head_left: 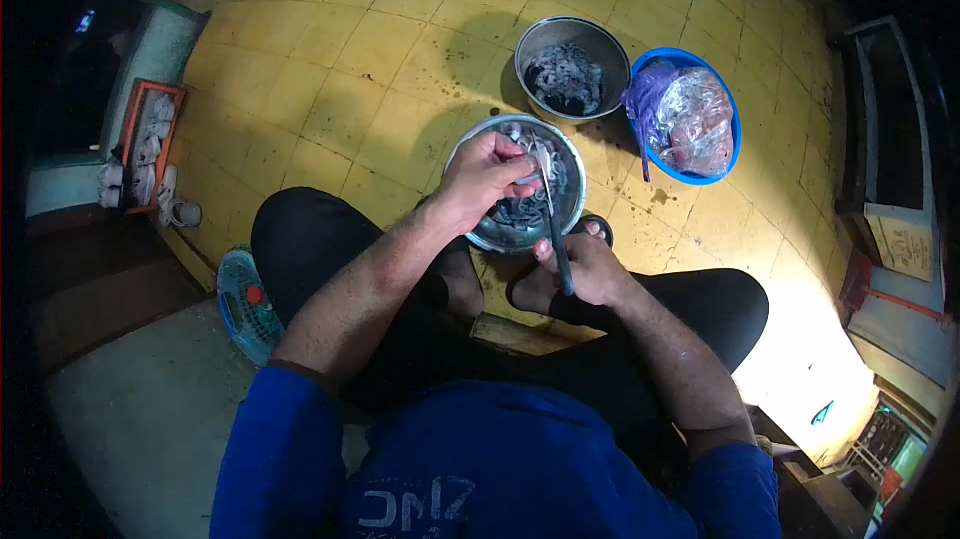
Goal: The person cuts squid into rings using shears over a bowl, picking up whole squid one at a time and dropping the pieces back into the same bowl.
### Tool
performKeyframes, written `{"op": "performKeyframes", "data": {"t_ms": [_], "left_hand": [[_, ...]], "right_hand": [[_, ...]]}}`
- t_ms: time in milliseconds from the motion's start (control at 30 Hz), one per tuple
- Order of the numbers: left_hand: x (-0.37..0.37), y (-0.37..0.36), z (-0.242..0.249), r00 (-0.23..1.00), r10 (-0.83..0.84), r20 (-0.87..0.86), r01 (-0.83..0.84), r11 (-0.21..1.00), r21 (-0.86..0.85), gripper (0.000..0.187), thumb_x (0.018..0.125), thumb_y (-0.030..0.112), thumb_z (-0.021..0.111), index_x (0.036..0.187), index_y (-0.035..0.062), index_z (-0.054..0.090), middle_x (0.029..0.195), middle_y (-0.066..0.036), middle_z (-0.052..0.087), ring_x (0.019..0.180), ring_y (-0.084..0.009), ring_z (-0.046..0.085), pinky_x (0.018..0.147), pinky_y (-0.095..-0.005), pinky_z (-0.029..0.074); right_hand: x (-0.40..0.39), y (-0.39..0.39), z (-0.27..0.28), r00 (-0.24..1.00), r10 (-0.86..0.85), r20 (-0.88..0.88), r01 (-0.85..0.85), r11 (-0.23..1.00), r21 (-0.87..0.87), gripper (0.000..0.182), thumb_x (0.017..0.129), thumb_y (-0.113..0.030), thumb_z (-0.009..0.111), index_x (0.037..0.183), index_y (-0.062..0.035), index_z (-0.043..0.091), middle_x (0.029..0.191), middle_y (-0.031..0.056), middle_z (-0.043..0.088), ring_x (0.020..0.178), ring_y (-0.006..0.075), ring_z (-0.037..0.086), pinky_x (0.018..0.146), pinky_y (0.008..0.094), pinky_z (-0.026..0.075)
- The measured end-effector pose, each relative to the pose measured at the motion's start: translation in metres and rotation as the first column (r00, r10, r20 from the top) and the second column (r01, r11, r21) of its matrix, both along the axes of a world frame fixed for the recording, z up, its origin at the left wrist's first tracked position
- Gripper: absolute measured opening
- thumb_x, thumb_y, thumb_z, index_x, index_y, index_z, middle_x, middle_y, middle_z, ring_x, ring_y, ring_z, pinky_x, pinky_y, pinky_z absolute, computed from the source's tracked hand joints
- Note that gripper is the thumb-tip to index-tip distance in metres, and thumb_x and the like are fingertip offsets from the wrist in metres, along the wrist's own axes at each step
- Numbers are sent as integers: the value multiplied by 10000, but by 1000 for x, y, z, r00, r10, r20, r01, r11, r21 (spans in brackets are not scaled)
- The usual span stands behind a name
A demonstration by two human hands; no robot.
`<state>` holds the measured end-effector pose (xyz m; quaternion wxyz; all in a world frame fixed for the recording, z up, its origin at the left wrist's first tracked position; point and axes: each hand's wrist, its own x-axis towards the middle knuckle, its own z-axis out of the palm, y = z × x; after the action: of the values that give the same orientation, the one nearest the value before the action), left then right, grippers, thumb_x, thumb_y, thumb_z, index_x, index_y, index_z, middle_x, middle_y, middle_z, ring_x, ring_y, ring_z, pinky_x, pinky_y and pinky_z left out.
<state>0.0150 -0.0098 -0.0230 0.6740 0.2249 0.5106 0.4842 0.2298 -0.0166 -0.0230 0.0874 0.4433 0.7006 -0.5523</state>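
Note:
My left hand (487, 177) is closed in a pinch over a metal bowl (572, 154), with a small pale, slippery-looking piece (522, 177) at its fingertips. In my right hand (590, 267) are scissors (561, 254) with dark handles. Their thin blades point up and away from me, touching or close beside the pale piece. Inside the bowl lie many small grey, wet pieces (520, 214), partly hidden by my left hand; their kind is hard to make out.
Beyond the bowl, a deeper pot (522, 61) holds similar greyish pieces in dark liquid. Right of it stands a blue basin (737, 129) with clear and purple plastic bags. A green-blue basket (233, 311) is by my left knee. Shoes fill an orange rack (128, 134) at far left.

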Motion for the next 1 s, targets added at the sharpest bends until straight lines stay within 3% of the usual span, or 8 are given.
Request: {"op": "performKeyframes", "data": {"t_ms": [133,200,233,400,733,933,1000], "left_hand": [[-2,2,1,1000,0,24,0,1000,6,159,885,19,625,961,40,488,963,-125,621,794,-197,662,636,-258,567],[-6,3,3,999,-1,40,0,1000,9,154,883,21,629,954,40,493,956,-125,622,768,-195,664,623,-257,568],[-6,3,4,999,-1,41,1,1000,10,154,883,21,629,954,40,493,956,-125,622,768,-195,664,623,-257,568],[-8,2,4,994,-108,20,108,994,-11,131,879,22,634,948,21,523,940,-124,624,742,-190,664,618,-249,570],[-9,3,2,995,-98,23,98,995,-1,141,876,40,647,951,13,531,944,-118,622,733,-180,662,612,-247,565],[-5,0,4,972,-231,-33,227,969,-96,143,875,54,650,938,15,528,947,-112,623,741,-182,665,608,-247,563],[-9,1,3,972,-234,-11,233,970,-66,137,873,54,648,950,3,546,952,-111,625,745,-179,669,618,-250,566]], "right_hand": [[0,0,3,1000,6,30,-7,999,47,786,859,-707,430,755,43,641,662,258,618,750,427,649,706,487,492],[2,-1,1,996,76,51,-84,979,188,728,893,-681,408,685,-17,622,584,131,583,618,283,598,668,408,474],[2,-2,2,996,76,51,-84,978,189,728,893,-681,408,685,-17,622,584,131,583,618,283,598,668,408,474],[1,-6,1,1000,11,7,-11,995,97,721,906,-644,435,640,4,608,566,159,573,604,304,598,630,424,472],[2,-4,13,1000,22,9,-23,990,140,720,899,-644,452,636,8,606,534,142,558,570,293,602,623,420,476],[4,-1,9,999,-50,-14,51,994,93,709,874,-651,503,610,0,600,502,96,553,550,231,614,537,373,471],[6,2,8,998,-68,6,68,995,-74,697,867,-646,524,606,-4,598,504,70,561,502,186,599,478,335,456]]}}
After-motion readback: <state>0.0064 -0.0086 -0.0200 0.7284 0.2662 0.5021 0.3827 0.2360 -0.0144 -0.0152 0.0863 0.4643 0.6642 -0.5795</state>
